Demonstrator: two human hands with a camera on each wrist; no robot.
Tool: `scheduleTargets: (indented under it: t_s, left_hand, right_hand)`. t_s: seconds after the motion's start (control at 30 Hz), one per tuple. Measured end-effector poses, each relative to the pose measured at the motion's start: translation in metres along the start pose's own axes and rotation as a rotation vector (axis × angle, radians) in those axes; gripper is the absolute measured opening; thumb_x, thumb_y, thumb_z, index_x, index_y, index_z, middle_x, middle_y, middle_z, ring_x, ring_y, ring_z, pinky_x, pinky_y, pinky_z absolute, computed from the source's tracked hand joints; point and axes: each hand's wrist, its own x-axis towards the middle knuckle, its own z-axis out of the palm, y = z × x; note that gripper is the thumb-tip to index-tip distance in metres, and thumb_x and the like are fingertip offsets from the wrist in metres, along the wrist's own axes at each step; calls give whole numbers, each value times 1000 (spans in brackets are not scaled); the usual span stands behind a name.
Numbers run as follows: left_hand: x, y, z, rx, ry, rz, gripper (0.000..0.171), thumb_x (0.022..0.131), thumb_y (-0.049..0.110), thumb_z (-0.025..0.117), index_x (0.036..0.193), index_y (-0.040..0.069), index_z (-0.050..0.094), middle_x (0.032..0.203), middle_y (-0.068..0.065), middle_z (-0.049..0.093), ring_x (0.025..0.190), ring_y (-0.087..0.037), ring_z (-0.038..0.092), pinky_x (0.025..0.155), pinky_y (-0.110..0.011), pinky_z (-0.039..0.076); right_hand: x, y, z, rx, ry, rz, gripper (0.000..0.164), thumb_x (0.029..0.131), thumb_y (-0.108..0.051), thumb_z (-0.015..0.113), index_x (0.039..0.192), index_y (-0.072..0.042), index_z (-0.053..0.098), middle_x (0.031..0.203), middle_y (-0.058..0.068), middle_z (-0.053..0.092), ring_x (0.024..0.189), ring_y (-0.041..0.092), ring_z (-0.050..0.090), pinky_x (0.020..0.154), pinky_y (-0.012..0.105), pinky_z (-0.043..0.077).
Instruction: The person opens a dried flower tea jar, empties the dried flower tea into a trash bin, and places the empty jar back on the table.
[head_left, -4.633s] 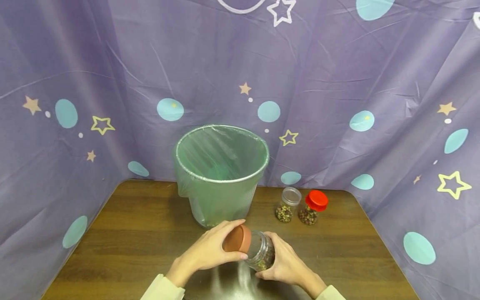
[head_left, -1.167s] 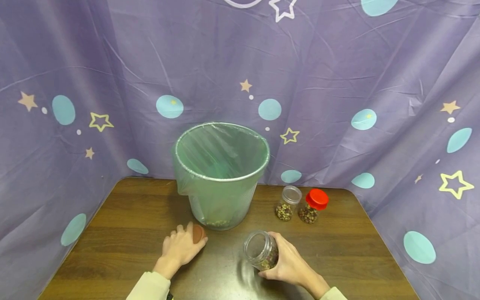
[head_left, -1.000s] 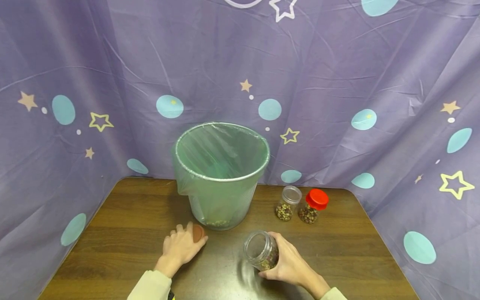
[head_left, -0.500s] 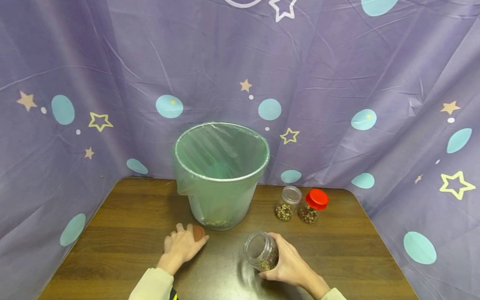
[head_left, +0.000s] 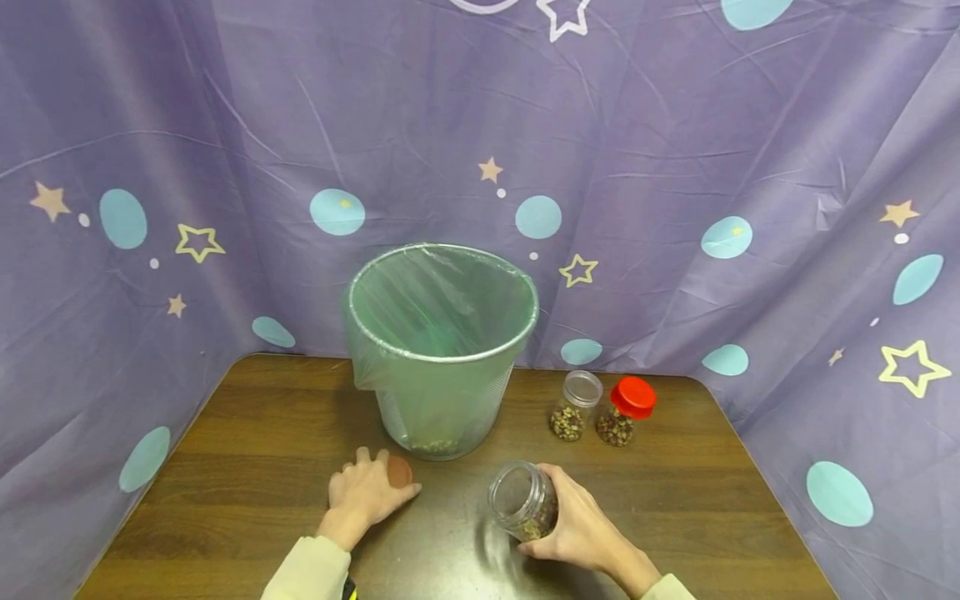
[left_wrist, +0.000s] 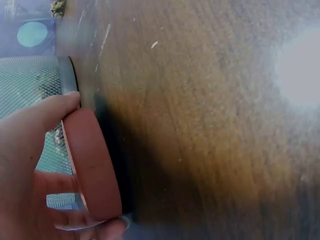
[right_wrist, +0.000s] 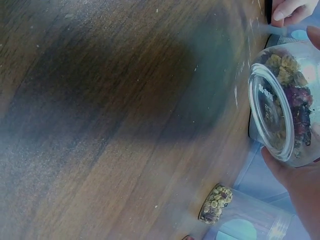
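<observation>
Jar point(head_left: 527, 507) of dried flowers point(right_wrist: 287, 71) gripped by right hand point(head_left: 576, 523); lid point(left_wrist: 95, 165) pinched by left hand point(head_left: 364, 493); red-topped jar point(head_left: 630, 403) part-filled

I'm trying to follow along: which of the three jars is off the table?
The tilted, lidless jar held up in the right hand. The other two, the clear-topped jar and the red-lidded jar, stand upright farther back on the table.

Left hand point(head_left: 365, 492) knuckles-up, fingers point(left_wrist: 57, 182) bent (thumb point(left_wrist: 60, 106) splayed); right hand point(head_left: 573, 525) curled
</observation>
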Motion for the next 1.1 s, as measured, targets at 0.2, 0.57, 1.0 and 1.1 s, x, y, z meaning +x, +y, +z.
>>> scheduleTargets:
  t_s: [0.2, 0.57, 1.0, 1.1]
  left_hand:
    - [-1, 1, 4, 56, 42, 12, 87, 70, 63, 75, 126, -1, 58, 116, -31, 56, 87, -48, 63, 70, -56, 54]
    - [-1, -2, 12, 109, 86, 42, 90, 66, 67, 76, 127, 3, 59, 113, -24, 58, 86, -43, 63, 72, -54, 52]
    - [0, -9, 23, -28, 77, 19, 103, 68, 68, 75, 137, -4, 47, 127, -31, 51, 97, -51, 59, 71, -58, 55]
    - [0, -10, 24, -64, 69, 0, 105, 69, 67, 75, 138, -6, 44, 128, -36, 46, 98, -54, 57, 68, -57, 55]
  right_hand:
    - [0, -1, 0, 25, -17, 0, 96, 50, -39, 94, 130, -9, 49, 113, -3, 65, 103, 16, 64, 85, 34, 56]
    - [0, -1, 0, 20, -6, -13, 96, 50, -38, 94, 130, -10, 49, 113, 2, 67, 103, 15, 64, 85, 34, 56]
    - [4, -5, 1, 89, -45, 84, 96, 52, -43, 93, 131, -11, 49, 114, 5, 66, 103, 19, 64, 82, 33, 55]
    - [5, -6, 1, 86, -43, 85, 96, 52, -43, 93, 131, -11, 49, 114, 4, 66, 102, 19, 64, 82, 32, 55]
